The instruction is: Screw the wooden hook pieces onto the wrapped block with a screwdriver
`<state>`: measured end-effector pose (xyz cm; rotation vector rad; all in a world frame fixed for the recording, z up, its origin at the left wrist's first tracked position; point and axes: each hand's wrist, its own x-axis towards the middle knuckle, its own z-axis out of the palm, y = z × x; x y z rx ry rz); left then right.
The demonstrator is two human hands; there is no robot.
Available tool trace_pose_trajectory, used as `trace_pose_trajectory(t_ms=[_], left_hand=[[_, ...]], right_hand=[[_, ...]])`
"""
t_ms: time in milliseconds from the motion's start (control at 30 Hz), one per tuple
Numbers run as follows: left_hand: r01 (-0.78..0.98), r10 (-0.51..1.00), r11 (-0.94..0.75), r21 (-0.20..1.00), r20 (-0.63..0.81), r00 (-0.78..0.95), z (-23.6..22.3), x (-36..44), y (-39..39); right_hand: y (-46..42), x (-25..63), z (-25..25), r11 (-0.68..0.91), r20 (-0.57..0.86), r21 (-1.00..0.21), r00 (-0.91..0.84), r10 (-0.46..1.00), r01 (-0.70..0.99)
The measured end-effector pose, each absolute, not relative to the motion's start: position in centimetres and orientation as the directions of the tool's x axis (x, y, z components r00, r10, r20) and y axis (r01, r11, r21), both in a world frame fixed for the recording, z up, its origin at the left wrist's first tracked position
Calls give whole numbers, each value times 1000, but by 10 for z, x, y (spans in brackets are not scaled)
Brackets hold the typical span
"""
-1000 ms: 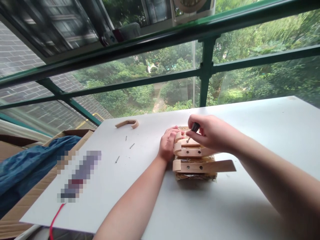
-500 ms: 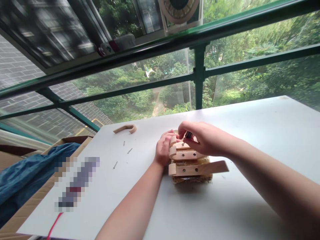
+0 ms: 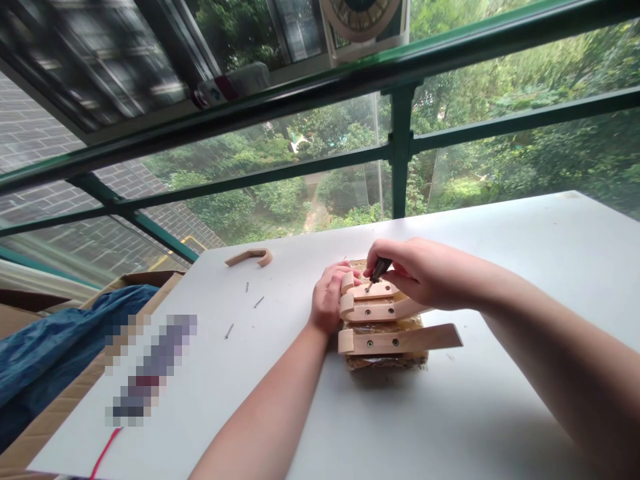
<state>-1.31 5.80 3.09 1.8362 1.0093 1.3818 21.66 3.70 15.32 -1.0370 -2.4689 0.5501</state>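
Observation:
My right hand (image 3: 415,270) is closed around a screwdriver (image 3: 381,269) with a dark handle. Its tip points down at a screw hole in a pale wooden hook (image 3: 377,291). My left hand (image 3: 330,297) grips the left side of a block (image 3: 390,362) wrapped in shiny brownish tape, its fingers curled beside the hooks' curved ends. Nearer to me on the block lie a middle wooden hook (image 3: 379,311) and a front wooden hook (image 3: 420,339), each with two screws in it. My right hand covers part of the farthest hook.
A loose wooden hook (image 3: 249,256) lies at the far left of the white table (image 3: 300,413). Several screws (image 3: 259,302) are scattered nearer. A blurred-out object (image 3: 155,367) with a red cord lies at the left edge, beside a cardboard box (image 3: 75,400) holding blue cloth. Green railing (image 3: 400,147) runs behind.
My right hand has tilted and shifted slightly right, so more of the screwdriver and the farthest hook shows. My left hand stays on the block.

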Motion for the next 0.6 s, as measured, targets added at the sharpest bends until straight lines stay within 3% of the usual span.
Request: trace_pose_trajectory(t_ms=[400,600], left_hand=[[177,871,-490,853,476,118,27,-14,59],[-34,980,-195,980,194,-35,9,-17,80]], right_hand=[[45,217,150,624,296,-478,-556,777,618],[44,216,148,634,294,-503,-574,765,587]])
